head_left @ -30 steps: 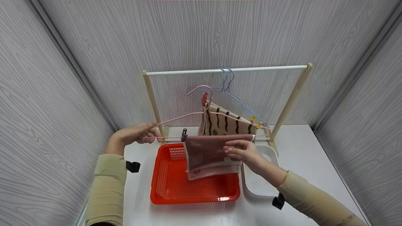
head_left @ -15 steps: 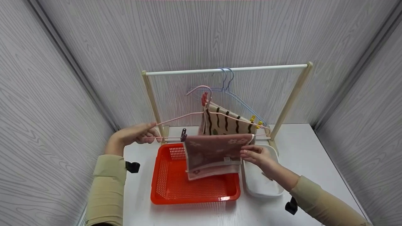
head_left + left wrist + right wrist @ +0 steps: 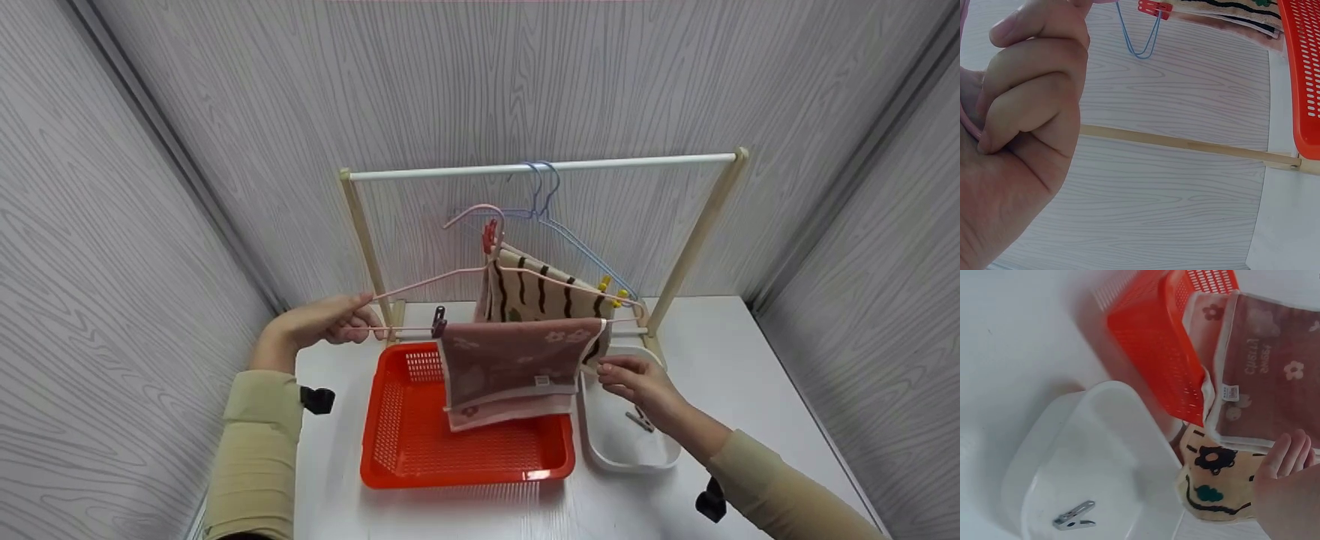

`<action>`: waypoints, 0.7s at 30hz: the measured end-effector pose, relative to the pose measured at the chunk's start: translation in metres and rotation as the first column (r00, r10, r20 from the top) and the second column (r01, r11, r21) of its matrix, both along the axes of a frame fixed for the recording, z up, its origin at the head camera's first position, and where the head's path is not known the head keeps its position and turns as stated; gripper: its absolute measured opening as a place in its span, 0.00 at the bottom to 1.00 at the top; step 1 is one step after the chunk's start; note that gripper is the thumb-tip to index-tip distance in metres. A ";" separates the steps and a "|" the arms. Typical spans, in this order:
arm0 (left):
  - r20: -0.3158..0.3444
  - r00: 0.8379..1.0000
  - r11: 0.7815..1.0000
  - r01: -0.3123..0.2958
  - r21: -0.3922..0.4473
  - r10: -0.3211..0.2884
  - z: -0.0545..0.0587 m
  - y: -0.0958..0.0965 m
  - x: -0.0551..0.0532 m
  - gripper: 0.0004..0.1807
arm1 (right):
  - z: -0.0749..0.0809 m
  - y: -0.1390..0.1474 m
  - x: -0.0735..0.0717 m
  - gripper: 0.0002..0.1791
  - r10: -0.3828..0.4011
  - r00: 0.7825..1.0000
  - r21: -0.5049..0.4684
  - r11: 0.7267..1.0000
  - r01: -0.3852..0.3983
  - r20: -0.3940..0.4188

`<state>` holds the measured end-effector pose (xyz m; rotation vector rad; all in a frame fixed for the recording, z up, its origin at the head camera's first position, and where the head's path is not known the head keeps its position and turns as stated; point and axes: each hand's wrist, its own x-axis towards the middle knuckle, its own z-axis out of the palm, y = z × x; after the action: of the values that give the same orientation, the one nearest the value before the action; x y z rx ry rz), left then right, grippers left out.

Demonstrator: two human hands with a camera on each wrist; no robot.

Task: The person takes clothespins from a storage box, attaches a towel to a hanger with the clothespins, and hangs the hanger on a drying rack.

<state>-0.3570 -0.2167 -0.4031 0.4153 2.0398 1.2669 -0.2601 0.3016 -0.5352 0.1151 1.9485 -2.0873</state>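
Observation:
My left hand (image 3: 330, 319) grips the left end of a pink wire hanger (image 3: 431, 281), its fingers curled in the left wrist view. Over the hanger's lower bar lies a dusky-pink towel (image 3: 517, 352) with pale flowers, folded with both halves hanging down. A dark purple clothespin (image 3: 439, 322) clips its left top corner. Just right of the towel's right edge is my right hand (image 3: 645, 386), fingers loosely extended above the white basin. In the right wrist view, those fingertips (image 3: 1297, 444) overlap the towel's border.
An orange-red basket (image 3: 465, 450) stands under the towel, beside a white basin (image 3: 634, 457) holding a grey clothespin (image 3: 640, 421). Behind, blue hangers (image 3: 574, 240) hang from the rack's white rail (image 3: 450, 172); red and yellow clothespins hold a beige striped towel (image 3: 551, 289).
My right hand has slid right, from the front of the pink towel to beyond its right edge, uncovering the flowers and the clothespin in the basin. My left hand and the hanger hardly move.

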 end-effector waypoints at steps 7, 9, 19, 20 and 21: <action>-0.005 1.000 1.000 0.004 0.005 -0.004 -0.001 0.000 -0.001 0.32 | -0.013 0.007 -0.001 0.17 -0.074 0.996 0.007 0.997 0.074 0.042; -0.003 1.000 1.000 -0.002 0.005 0.002 -0.001 0.000 -0.001 0.32 | -0.016 0.010 -0.003 0.18 -0.090 0.995 0.011 0.996 0.089 0.042; 0.008 1.000 1.000 0.012 0.017 -0.012 -0.004 0.000 -0.003 0.33 | -0.040 0.026 0.000 0.15 -0.141 0.987 0.053 0.989 0.137 0.081; 0.004 1.000 1.000 0.016 0.014 -0.016 -0.005 0.000 -0.003 0.33 | -0.042 0.027 0.001 0.15 -0.145 0.986 0.062 0.988 0.140 0.085; 0.000 1.000 1.000 0.019 0.011 -0.019 -0.005 0.000 -0.003 0.34 | -0.045 0.029 0.002 0.15 -0.149 0.985 0.071 0.987 0.143 0.089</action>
<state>-0.3601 -0.2170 -0.4082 0.4378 2.0251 1.2671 -0.2584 0.3305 -0.5800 0.3743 2.0060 -2.0664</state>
